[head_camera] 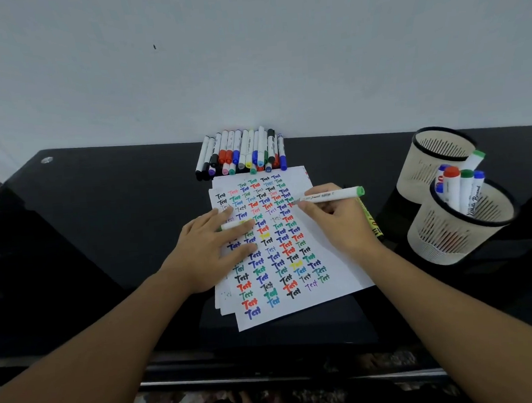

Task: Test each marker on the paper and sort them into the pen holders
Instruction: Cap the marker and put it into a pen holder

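Bare desk (103, 231) left of paper (335, 259); marker pile (242, 152) behind, holders (443, 236) right

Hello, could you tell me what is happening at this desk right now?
A person is testing markers on paper already filled with coloured "Test" words. The right hand holds a green-ended marker with its tip at the sheet, while the left hand presses the paper flat with a cap under its fingers. Untested markers lie in a row behind the paper. The nearer pen holder holds several markers; the farther holder holds at least one.
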